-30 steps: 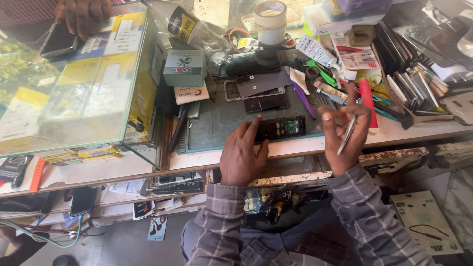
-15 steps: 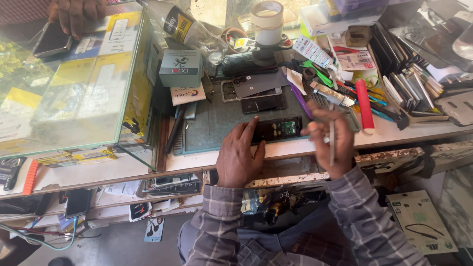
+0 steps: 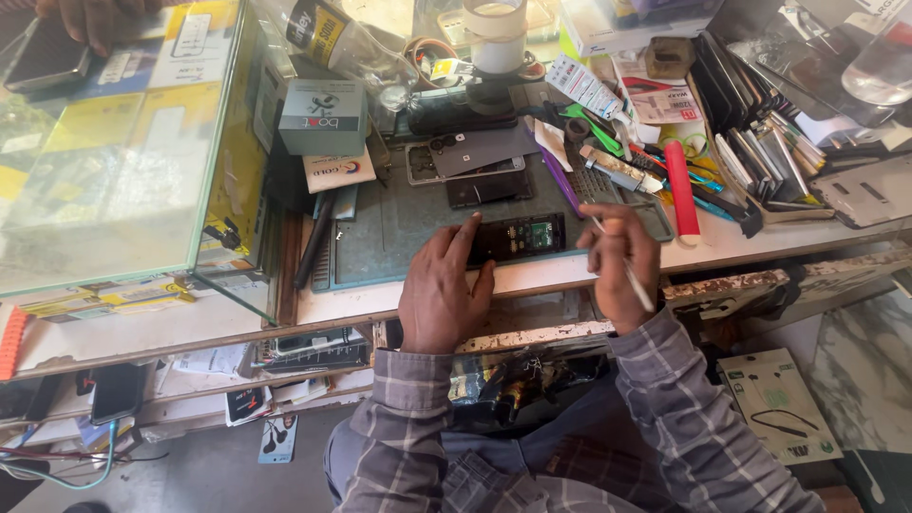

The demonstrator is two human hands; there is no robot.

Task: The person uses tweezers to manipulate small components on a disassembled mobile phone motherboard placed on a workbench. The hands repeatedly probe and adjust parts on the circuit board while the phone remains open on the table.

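An opened phone [image 3: 518, 237] lies flat on a grey work mat [image 3: 399, 228], close to the front edge of the desk [image 3: 731, 245]. Its back is off, and you can see dark parts and a small green board inside.

The left hand [image 3: 442, 290] rests on the left end of the phone. Its fingers press down on it to hold it in place. The right hand [image 3: 619, 261] sits just beside the right end of the phone. Its fingers are pinched together around a thin white tool [image 3: 629, 275], held like a pen, with the top end pointing near the phone's corner.

The phone is very near the desk edge, so I think a hard push could slide it off. The tool tip looks thin, so a slip might scratch the small parts inside. The left hand covers only one end, so the phone might turn if poked.

More phones [image 3: 470, 169] lie farther back on the mat. To the right are a red tool [image 3: 680, 190], pens and many flat packs. A roll of tape [image 3: 499, 36] stands at the back. A grey box [image 3: 323, 116] sits at the left next to a glass case [image 3: 123, 161]. Another person's hand [image 3: 100, 17] rests on top of the glass, far away. Under the desk are shelves with papers and wires. The floor is grey.
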